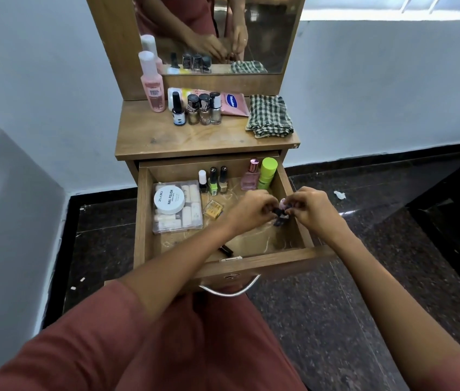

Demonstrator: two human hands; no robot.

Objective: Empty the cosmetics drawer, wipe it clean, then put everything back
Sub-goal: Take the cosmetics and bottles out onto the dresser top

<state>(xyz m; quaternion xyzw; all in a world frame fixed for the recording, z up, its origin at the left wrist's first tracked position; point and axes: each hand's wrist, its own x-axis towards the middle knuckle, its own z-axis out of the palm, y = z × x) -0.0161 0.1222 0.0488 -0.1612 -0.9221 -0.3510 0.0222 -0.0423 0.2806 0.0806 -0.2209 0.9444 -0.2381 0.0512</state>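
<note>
White walls (pixel 378 94) meet a dark speckled stone floor (pixel 336 320) with a black skirting. Against the wall stands a wooden dressing unit, its mirror (pixel 265 32) above a brown bench (pixel 203 139). Below the bench the drawer (pixel 142 215) is pulled out, with a curved metal handle (pixel 230 290) on its front and a clear liner over its base.

A folded green-checked cloth (pixel 269 115) lies at the bench's right end. At the left stands a tall pink bottle (pixel 152 86). Between them a pink tube (pixel 233 104) with a blue "Vaseline" badge lies behind four upright nail polish bottles (pixel 199 110).

Inside the drawer, a clear box (pixel 178 218) fills the left side. On it sits a round white tub (pixel 169 200) printed "ZUDIO NAIL POLISH". A lime green bottle (pixel 267 173) and a pink perfume bottle (pixel 251 176) stand at the back right, with three small polish bottles (pixel 213 180) left of them. A yellow packet (pixel 213 209) lies near the middle.

Over the drawer's right half, the left hand (pixel 251 211) and right hand (pixel 312 207) meet. Each grip is curled tight, pinching a small dark item (pixel 279 214) with a pale pink part. What it is cannot be told.
</note>
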